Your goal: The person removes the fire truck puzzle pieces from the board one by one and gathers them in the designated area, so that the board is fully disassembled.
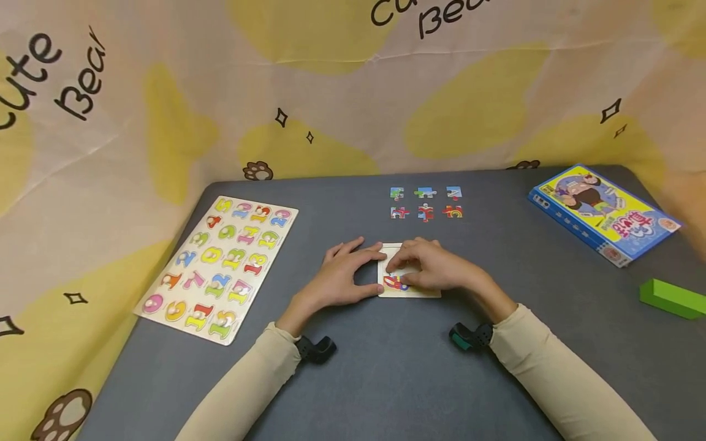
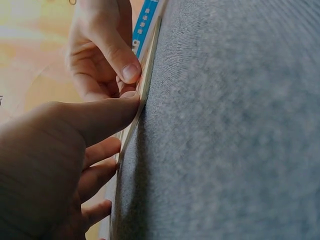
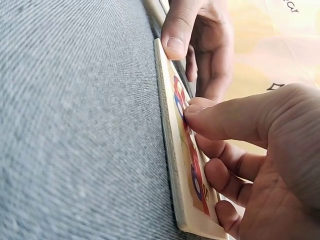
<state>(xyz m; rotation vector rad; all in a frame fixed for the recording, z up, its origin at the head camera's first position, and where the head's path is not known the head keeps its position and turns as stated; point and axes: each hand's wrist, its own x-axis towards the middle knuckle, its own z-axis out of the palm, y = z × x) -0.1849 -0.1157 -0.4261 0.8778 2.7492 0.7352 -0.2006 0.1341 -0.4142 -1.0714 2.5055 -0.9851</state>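
Note:
A small pale puzzle board [image 1: 425, 293] with a red and blue vehicle picture [image 1: 394, 282] lies on the table between both hands. My left hand [image 1: 347, 275] touches its left side; the thumb rests on the near corner and the straight fingers reach along the far end. My right hand [image 1: 427, 263] bends over the board, thumb and curled fingertips pinching at a jigsaw piece in the picture. In the right wrist view, the thumb [image 3: 225, 117] meets the picture's surface and mostly hides that piece. Beyond the board are two rows of loose jigsaw pieces [image 1: 425, 212].
A number board [image 1: 259, 266] with colourful numerals lies at the left. At the right back is a blue and yellow box [image 1: 603, 211], with a green block [image 1: 673, 299] nearer the right edge. A patterned cloth [image 1: 342, 110] hangs behind the grey table [image 1: 380, 373].

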